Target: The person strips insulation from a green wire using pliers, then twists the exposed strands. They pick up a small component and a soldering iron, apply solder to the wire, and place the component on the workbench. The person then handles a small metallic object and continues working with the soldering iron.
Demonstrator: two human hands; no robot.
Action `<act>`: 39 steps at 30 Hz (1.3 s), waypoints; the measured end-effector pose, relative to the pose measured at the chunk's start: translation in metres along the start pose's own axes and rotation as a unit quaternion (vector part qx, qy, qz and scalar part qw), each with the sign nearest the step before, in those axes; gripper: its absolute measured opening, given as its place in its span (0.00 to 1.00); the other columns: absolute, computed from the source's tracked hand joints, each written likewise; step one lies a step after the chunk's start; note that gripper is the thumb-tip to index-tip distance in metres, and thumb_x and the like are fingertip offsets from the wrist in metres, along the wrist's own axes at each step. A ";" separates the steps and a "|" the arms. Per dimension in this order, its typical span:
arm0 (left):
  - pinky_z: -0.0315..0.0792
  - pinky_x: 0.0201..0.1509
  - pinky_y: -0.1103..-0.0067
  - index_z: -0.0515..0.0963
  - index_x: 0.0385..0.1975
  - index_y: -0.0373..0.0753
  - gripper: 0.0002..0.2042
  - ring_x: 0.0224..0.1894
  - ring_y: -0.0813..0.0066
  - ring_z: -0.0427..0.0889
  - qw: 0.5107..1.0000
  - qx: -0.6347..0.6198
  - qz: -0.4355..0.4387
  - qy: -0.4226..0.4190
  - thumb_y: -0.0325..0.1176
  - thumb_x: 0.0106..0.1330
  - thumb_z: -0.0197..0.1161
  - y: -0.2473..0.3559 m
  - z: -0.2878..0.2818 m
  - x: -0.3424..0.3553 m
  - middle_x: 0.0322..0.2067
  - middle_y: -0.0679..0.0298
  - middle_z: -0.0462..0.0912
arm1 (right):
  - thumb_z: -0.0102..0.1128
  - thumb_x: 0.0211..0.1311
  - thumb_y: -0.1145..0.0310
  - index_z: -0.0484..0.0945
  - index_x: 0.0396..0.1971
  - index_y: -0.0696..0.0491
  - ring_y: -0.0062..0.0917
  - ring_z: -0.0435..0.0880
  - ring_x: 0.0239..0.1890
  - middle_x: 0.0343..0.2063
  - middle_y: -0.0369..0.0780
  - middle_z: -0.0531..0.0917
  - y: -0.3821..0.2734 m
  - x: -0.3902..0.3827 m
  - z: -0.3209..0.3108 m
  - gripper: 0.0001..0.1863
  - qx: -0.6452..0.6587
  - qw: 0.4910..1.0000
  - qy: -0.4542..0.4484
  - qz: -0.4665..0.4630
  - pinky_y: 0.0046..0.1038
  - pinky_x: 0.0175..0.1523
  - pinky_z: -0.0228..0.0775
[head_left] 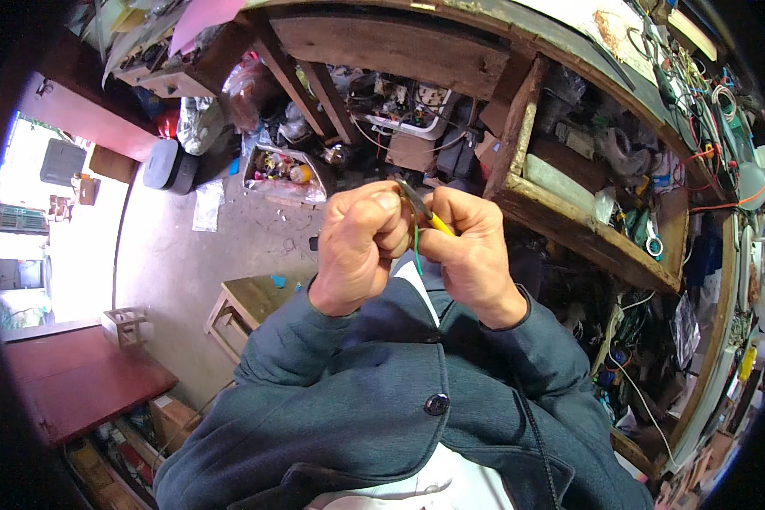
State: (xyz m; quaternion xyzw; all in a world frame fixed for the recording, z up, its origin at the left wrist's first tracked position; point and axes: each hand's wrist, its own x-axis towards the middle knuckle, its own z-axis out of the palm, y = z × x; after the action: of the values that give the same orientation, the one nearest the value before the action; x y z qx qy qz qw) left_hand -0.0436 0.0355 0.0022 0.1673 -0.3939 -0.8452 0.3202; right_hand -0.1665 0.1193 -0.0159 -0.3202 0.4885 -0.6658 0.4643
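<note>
My left hand (361, 246) and my right hand (469, 251) are raised together in front of my chest, knuckles almost touching. My right hand grips a small cutting tool with yellow handles (438, 223); its dark metal jaws (410, 197) stick up between the two hands. My left hand is closed in a fist around a thin green wire (417, 246), which hangs down between the hands. The jaws meet the wire near my left fingertips; the exact contact is hidden by the fingers. Both forearms wear dark blue-grey jacket sleeves.
A worn wooden workbench (569, 229) with open shelves full of parts, cables and tools curves across the top and right. A small wooden stool (246, 306) stands on the concrete floor below my hands. A box of small items (280, 166) lies beyond. A red surface (76, 374) is at left.
</note>
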 end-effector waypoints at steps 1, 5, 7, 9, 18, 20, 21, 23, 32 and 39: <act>0.44 0.17 0.79 0.60 0.19 0.44 0.15 0.15 0.84 0.50 1.000 0.002 0.001 -0.006 0.35 0.68 0.55 0.001 -0.001 0.000 0.16 0.75 0.53 | 0.62 0.48 0.83 0.61 0.15 0.52 0.10 0.59 0.23 0.17 0.26 0.63 0.000 0.000 0.001 0.17 0.024 1.000 -0.001 0.006 0.20 0.27 0.49; 0.45 0.17 0.79 0.58 0.18 0.45 0.17 0.14 0.84 0.48 1.000 0.007 0.017 -0.025 0.36 0.68 0.54 0.002 0.000 -0.003 0.14 0.75 0.52 | 0.60 0.49 0.83 0.61 0.18 0.51 0.12 0.61 0.20 0.17 0.29 0.66 0.001 0.002 0.001 0.16 0.135 0.991 0.013 0.018 0.20 0.24 0.50; 0.46 0.17 0.78 0.57 0.18 0.45 0.18 0.13 0.83 0.47 0.997 -0.016 0.042 -0.065 0.37 0.69 0.53 0.004 -0.003 -0.007 0.12 0.75 0.51 | 0.58 0.50 0.83 0.63 0.19 0.51 0.15 0.62 0.17 0.16 0.31 0.68 -0.008 0.012 -0.006 0.13 0.253 0.962 0.076 0.068 0.21 0.22 0.51; 0.48 0.17 0.77 0.55 0.18 0.46 0.19 0.11 0.82 0.44 0.994 0.016 0.091 -0.055 0.39 0.70 0.52 0.013 -0.004 -0.024 0.10 0.74 0.50 | 0.56 0.53 0.81 0.70 0.26 0.54 0.16 0.66 0.19 0.21 0.34 0.72 -0.020 0.020 -0.046 0.06 0.315 0.948 0.008 0.038 0.18 0.22 0.55; 0.48 0.22 0.81 0.59 0.18 0.44 0.17 0.18 0.84 0.52 0.998 0.047 0.037 0.004 0.37 0.68 0.54 0.023 -0.019 -0.022 0.16 0.72 0.57 | 0.62 0.50 0.78 0.65 0.24 0.59 0.21 0.67 0.33 0.30 0.38 0.70 -0.049 0.000 -0.002 0.12 -0.283 0.939 -0.103 -0.164 0.22 0.38 0.58; 0.48 0.22 0.81 0.59 0.19 0.43 0.16 0.18 0.84 0.52 0.997 0.055 0.044 -0.011 0.37 0.69 0.54 0.022 -0.021 -0.021 0.17 0.72 0.57 | 0.62 0.47 0.78 0.66 0.24 0.61 0.26 0.68 0.32 0.31 0.41 0.70 -0.048 0.002 0.000 0.11 -0.321 0.921 -0.102 -0.196 0.26 0.38 0.60; 0.48 0.21 0.81 0.59 0.19 0.43 0.16 0.19 0.84 0.52 0.997 0.058 0.047 -0.018 0.37 0.69 0.54 0.022 -0.021 -0.021 0.17 0.72 0.57 | 0.62 0.47 0.78 0.67 0.24 0.61 0.26 0.69 0.32 0.31 0.41 0.71 -0.047 0.002 0.002 0.11 -0.324 0.919 -0.105 -0.200 0.26 0.38 0.61; 0.50 0.22 0.82 0.60 0.20 0.43 0.15 0.18 0.84 0.53 0.998 0.052 0.036 -0.012 0.36 0.69 0.53 0.022 -0.020 -0.021 0.17 0.73 0.57 | 0.62 0.47 0.78 0.67 0.24 0.61 0.26 0.69 0.33 0.32 0.42 0.72 -0.046 0.000 0.004 0.11 -0.333 0.915 -0.106 -0.203 0.26 0.38 0.61; 0.52 0.24 0.83 0.66 0.21 0.40 0.15 0.20 0.87 0.56 0.996 0.083 0.013 -0.005 0.36 0.72 0.52 0.023 -0.017 -0.023 0.18 0.74 0.61 | 0.66 0.66 0.66 0.78 0.32 0.58 0.12 0.70 0.27 0.22 0.32 0.74 -0.039 0.002 0.006 0.11 -0.150 0.982 -0.084 -0.085 0.20 0.31 0.63; 0.54 0.26 0.83 0.67 0.21 0.40 0.17 0.22 0.88 0.58 0.980 0.199 -0.015 -0.026 0.36 0.75 0.49 0.025 -0.026 -0.023 0.19 0.75 0.64 | 0.73 0.56 0.79 0.77 0.36 0.58 0.11 0.77 0.33 0.33 0.34 0.82 -0.041 0.006 0.007 0.12 -0.229 0.968 -0.064 -0.080 0.15 0.38 0.69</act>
State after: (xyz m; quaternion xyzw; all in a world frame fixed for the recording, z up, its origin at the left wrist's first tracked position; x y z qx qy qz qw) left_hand -0.0025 0.0248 0.0061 0.2114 -0.5596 -0.7589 0.2575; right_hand -0.1753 0.1153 0.0250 -0.4976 0.5699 -0.5494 0.3547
